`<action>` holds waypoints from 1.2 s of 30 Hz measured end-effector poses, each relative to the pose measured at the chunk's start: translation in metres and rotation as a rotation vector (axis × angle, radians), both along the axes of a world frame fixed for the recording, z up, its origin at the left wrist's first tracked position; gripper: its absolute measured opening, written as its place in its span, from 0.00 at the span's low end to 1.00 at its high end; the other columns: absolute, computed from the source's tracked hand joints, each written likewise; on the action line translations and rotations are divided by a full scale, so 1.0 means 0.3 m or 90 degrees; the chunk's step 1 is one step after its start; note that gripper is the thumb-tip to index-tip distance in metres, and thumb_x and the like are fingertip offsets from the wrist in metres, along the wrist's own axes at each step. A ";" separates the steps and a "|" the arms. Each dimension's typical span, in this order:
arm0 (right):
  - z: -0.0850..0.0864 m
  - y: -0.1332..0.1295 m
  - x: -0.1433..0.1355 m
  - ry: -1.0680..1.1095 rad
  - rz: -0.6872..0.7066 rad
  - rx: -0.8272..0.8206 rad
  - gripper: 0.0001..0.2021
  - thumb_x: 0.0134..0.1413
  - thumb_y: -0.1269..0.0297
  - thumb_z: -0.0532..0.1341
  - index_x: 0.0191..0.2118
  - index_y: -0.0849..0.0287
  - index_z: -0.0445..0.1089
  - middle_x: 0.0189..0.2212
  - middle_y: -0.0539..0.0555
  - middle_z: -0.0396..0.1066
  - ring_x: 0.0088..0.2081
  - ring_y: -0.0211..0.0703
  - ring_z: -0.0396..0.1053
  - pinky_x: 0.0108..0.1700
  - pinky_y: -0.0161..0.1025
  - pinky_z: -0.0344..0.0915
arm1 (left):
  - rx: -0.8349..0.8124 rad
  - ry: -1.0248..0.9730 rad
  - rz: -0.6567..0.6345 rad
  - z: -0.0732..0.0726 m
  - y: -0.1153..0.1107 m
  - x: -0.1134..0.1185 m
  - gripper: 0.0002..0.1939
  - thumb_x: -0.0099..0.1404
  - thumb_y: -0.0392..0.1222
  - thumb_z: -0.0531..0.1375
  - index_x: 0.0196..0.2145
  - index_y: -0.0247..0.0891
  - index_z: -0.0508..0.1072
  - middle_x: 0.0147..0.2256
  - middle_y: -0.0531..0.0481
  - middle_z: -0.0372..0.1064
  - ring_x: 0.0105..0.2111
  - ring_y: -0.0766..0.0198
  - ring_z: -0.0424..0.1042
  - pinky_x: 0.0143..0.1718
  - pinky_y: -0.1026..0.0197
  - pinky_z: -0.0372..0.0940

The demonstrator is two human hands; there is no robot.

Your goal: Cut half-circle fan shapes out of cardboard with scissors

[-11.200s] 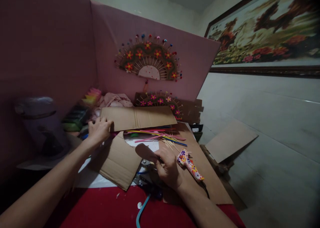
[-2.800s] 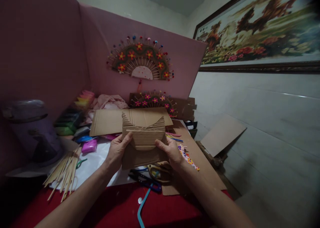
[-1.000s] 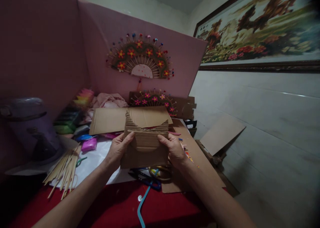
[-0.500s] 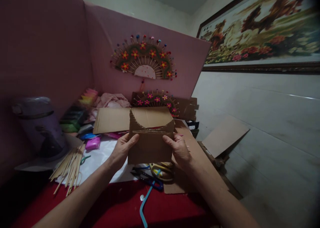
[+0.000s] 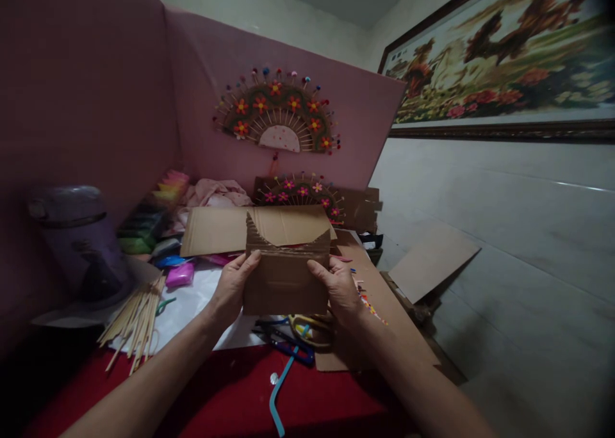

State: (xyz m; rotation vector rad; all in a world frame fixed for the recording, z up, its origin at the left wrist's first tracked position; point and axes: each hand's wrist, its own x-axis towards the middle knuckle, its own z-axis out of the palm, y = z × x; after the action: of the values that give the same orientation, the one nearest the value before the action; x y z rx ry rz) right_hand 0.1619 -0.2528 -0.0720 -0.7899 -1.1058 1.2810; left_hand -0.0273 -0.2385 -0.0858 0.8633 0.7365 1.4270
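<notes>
A brown piece of cardboard [image 5: 286, 287] with a curved, ragged cut along its top is held up in front of me. My left hand [image 5: 234, 284] grips its left edge, thumb on the near face. On the opposite edge my right hand [image 5: 336, 287] pinches it the same way. Behind it a longer cardboard sheet [image 5: 216, 230] lies across the table. Just below the held piece are yellow-handled scissors [image 5: 319, 332] and a dark blue-handled cutting tool [image 5: 288, 348], partly overlapping. A bent light-blue strip [image 5: 276, 399] extends toward me.
Wooden sticks [image 5: 137, 323] lie at left beside a purple flask [image 5: 79, 246]. A pink packet [image 5: 180, 275] rests on white sheeting. Tiny coloured beads [image 5: 372, 310] sit on a large cardboard sheet [image 5: 398, 335] at right. A flowered fan [image 5: 278, 114] hangs on the pink panel.
Both hands and the held cardboard have shifted slightly left. More of the coloured beads behind my right hand now show. The grip is unchanged.
</notes>
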 end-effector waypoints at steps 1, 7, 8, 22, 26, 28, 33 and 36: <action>-0.002 -0.001 -0.004 0.007 0.001 -0.005 0.16 0.42 0.57 0.70 0.38 0.57 0.75 0.39 0.53 0.77 0.41 0.49 0.74 0.47 0.47 0.68 | -0.005 0.002 0.008 0.000 0.001 -0.001 0.21 0.50 0.52 0.68 0.37 0.34 0.76 0.33 0.45 0.77 0.30 0.61 0.75 0.32 0.62 0.68; -0.016 0.004 -0.007 0.025 0.004 -0.001 0.16 0.41 0.58 0.70 0.38 0.58 0.75 0.38 0.53 0.77 0.40 0.48 0.74 0.47 0.47 0.69 | -0.004 0.011 0.012 0.005 -0.003 0.001 0.20 0.52 0.51 0.66 0.39 0.34 0.75 0.34 0.45 0.77 0.31 0.61 0.74 0.33 0.62 0.68; -0.019 0.006 -0.006 0.026 0.002 -0.004 0.16 0.41 0.58 0.71 0.38 0.58 0.75 0.38 0.53 0.78 0.39 0.48 0.74 0.46 0.47 0.69 | 0.000 0.012 0.012 0.004 -0.002 0.001 0.20 0.52 0.51 0.66 0.39 0.34 0.75 0.35 0.45 0.77 0.31 0.61 0.74 0.34 0.62 0.68; -0.016 0.004 -0.012 0.032 -0.013 0.010 0.17 0.39 0.58 0.71 0.36 0.60 0.75 0.34 0.53 0.78 0.35 0.45 0.74 0.40 0.41 0.69 | 0.005 -0.002 0.010 0.000 0.004 0.004 0.19 0.52 0.50 0.67 0.39 0.35 0.75 0.32 0.48 0.77 0.29 0.62 0.75 0.32 0.63 0.68; -0.023 0.008 -0.013 0.034 -0.012 0.005 0.16 0.40 0.58 0.71 0.36 0.60 0.75 0.33 0.53 0.78 0.34 0.44 0.74 0.40 0.41 0.69 | -0.002 0.000 0.007 -0.003 0.004 0.006 0.20 0.52 0.50 0.67 0.39 0.35 0.74 0.32 0.48 0.77 0.29 0.62 0.75 0.32 0.63 0.68; -0.024 0.007 -0.014 0.032 -0.018 0.002 0.16 0.39 0.58 0.71 0.36 0.60 0.75 0.33 0.53 0.78 0.33 0.44 0.74 0.39 0.40 0.69 | -0.004 0.001 0.011 -0.002 0.003 0.009 0.20 0.52 0.50 0.67 0.39 0.34 0.74 0.32 0.48 0.77 0.29 0.62 0.75 0.32 0.63 0.68; -0.007 0.003 -0.014 0.039 -0.024 -0.011 0.15 0.39 0.59 0.71 0.34 0.61 0.74 0.31 0.52 0.78 0.31 0.43 0.73 0.36 0.39 0.69 | -0.012 -0.004 -0.010 0.010 0.002 0.007 0.20 0.53 0.50 0.67 0.39 0.34 0.74 0.32 0.48 0.77 0.29 0.61 0.75 0.32 0.63 0.68; 0.020 0.007 -0.008 0.087 -0.009 -0.031 0.16 0.40 0.62 0.71 0.37 0.61 0.73 0.32 0.54 0.77 0.33 0.45 0.74 0.38 0.42 0.71 | 0.003 -0.015 -0.087 0.017 0.003 -0.010 0.22 0.53 0.53 0.67 0.40 0.34 0.75 0.34 0.45 0.77 0.30 0.59 0.75 0.32 0.61 0.69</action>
State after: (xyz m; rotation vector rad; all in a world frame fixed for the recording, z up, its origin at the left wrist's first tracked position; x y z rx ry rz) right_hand 0.1594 -0.2507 -0.0661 -0.7342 -0.9615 1.3333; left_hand -0.0303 -0.2375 -0.0806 0.8826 0.6448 1.3145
